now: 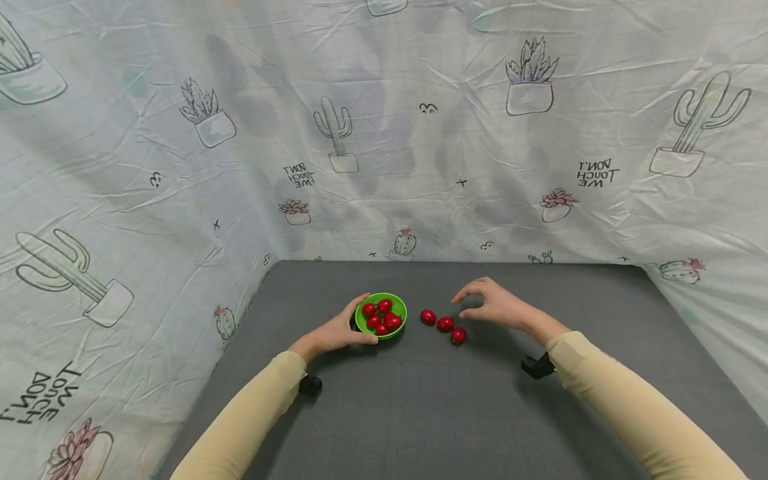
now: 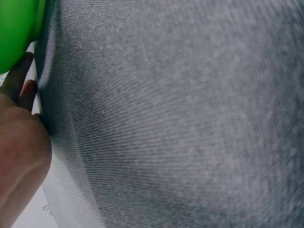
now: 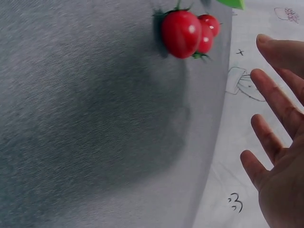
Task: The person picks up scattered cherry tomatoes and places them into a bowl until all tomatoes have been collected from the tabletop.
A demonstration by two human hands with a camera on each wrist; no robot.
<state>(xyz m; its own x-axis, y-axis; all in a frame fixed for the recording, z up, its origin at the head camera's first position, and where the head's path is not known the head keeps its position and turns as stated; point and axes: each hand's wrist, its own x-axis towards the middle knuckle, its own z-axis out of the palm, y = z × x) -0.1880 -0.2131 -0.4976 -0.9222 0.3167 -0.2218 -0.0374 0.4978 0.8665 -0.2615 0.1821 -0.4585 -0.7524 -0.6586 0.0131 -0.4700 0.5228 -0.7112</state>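
A small green bowl with several red cherry tomatoes in it stands on the grey table. My left hand grips the bowl's near left rim, thumb along the front; the left wrist view shows only the bowl's edge and fingers. Three loose tomatoes lie in a row right of the bowl, also in the right wrist view. My right hand hovers just right of them, fingers spread and relaxed, holding nothing.
A cactus-print cloth hangs behind the table and down both sides, close to its back edge. Black wrist mounts sit under both sleeves. Bare grey tabletop stretches in front of the bowl and tomatoes.
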